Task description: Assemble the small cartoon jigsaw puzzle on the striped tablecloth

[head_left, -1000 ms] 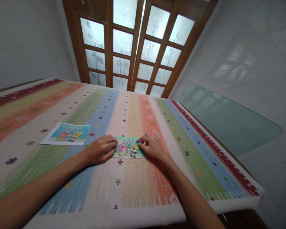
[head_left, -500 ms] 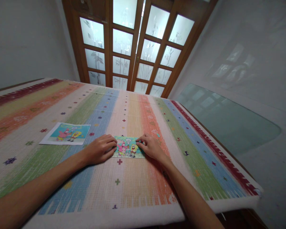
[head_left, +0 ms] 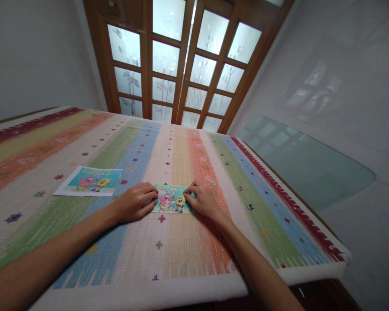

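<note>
A small cartoon jigsaw puzzle (head_left: 172,199) lies flat on the striped tablecloth (head_left: 178,155), between my two hands. My left hand (head_left: 136,202) rests palm down at the puzzle's left edge, its curled fingertips touching that edge. On the opposite side, my right hand (head_left: 203,199) presses its fingertips on the puzzle's right edge. Neither hand lifts anything. A printed cartoon picture (head_left: 90,181) lies further left, apart from both hands.
The table's right edge (head_left: 291,203) and near edge (head_left: 188,293) drop off close by. Wooden doors with frosted glass panes (head_left: 181,65) stand behind the table. A pale green glass sheet (head_left: 307,164) leans against the right wall.
My hands and the puzzle keep their hold on each other. The view has shifted slightly, so everything sits a little further left.
</note>
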`<state>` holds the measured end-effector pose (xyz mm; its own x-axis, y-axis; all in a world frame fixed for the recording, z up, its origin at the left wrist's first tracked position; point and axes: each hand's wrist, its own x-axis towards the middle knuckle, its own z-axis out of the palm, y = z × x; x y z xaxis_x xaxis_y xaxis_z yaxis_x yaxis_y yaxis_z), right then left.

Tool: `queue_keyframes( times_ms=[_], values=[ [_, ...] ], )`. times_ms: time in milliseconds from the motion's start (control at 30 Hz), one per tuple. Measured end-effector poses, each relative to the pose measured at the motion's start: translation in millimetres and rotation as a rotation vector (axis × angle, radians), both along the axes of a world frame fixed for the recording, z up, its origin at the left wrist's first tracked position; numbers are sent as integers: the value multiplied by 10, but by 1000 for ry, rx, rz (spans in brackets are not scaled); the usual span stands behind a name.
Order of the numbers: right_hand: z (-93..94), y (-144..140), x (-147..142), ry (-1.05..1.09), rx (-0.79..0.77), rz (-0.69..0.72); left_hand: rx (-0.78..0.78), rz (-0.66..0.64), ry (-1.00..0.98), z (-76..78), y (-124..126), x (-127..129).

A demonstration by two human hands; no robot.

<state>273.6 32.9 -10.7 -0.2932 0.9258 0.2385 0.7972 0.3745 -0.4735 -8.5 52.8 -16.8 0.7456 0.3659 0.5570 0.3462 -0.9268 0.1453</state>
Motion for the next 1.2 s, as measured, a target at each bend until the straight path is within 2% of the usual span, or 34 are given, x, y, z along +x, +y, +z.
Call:
queue_keyframes(
  times_ms=[133,300,433,567,767,967,1200],
  values=[
    [99,49,234,110,26,-9,-7,2,-1,6,1,-7],
    [314,25,919,161,117,-179,1,6,7,13,-1,-8],
    [317,-140,1227,67,28,-170,9,4,1,14,3,-5],
    [179,-262,1136,-14,-28,-170,11,-3,-15,8,8,-6],
    [47,-248,928,-34,-22,-154,12,11,-32,9,4,-1],
    [67,-249,865,16,-45,-45,10,-1,-71,9,-2,9],
    [133,-244,787,7,-77,-35,21,-5,-62,-9,-8,10]
  ],
)
